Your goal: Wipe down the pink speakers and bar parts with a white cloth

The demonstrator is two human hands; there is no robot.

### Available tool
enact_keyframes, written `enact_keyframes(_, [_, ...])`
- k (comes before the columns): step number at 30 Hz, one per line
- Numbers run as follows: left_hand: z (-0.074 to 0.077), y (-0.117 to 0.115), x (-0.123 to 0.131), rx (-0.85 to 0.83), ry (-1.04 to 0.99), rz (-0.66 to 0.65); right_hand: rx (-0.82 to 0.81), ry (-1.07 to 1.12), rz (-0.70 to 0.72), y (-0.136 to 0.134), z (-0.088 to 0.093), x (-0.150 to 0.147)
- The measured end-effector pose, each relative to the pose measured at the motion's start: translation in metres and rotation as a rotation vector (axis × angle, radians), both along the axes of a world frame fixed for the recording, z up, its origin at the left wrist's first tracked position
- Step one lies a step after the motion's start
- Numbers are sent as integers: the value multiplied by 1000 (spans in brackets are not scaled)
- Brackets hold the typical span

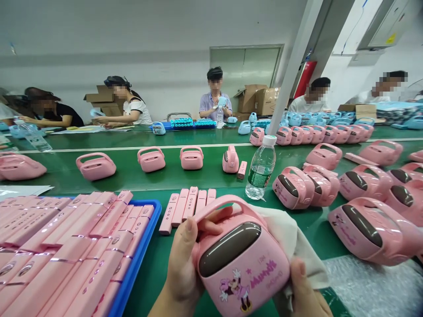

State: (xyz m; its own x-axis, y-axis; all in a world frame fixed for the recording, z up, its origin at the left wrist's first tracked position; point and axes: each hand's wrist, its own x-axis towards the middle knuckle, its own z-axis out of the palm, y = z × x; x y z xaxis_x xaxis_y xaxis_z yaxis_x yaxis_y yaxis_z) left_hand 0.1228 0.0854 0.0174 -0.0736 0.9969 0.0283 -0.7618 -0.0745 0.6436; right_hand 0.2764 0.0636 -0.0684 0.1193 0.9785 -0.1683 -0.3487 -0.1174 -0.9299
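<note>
A pink speaker [244, 268] with a carry handle, a dark oval panel and a cartoon mouse print is held up at the bottom centre, tilted. My left hand [185, 259] grips its left side, the thumb in front and the fingers reaching under the handle. On the right, my right hand [307, 286] has its thumb at the speaker's lower right edge and holds a whitish cloth [294, 237] against the side and back. The fingers of this hand are mostly hidden behind the cloth.
A blue tray [157, 211] of pink sticks lies left, with several more pink sticks [190, 204] beyond. A water bottle [261, 169], pink speakers [373, 229] and bubble wrap [376, 281] are at right. More speakers line the green belt [165, 178]; several people sit across.
</note>
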Motion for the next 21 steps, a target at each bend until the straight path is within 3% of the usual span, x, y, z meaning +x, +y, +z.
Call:
enact_keyframes(4, [2, 7, 5, -247, -266, -32, -76, 212, 23, 9, 6, -7])
enact_keyframes(7, [0, 13, 9, -257, -326, -34, -58, 280, 24, 18, 7, -10])
enact_keyframes(10, [-3, 14, 14, -312, -296, 79, 106, 19, -47, 25, 3, -9])
enact_keyframes(12, [-4, 13, 17, -385, -272, 118, 343, -274, -55, 28, 1, -7])
enact_keyframes(15, [-2, 11, 22, -442, -298, 120, 698, -627, 48, 31, 2, -6])
enact_keyframes(18, [-2, 12, 23, -471, -362, 100, 774, -747, 89, 33, 3, -8])
enact_keyframes(21, [-12, 15, 18, -410, -301, -24, 895, -791, 232, 32, -3, -13])
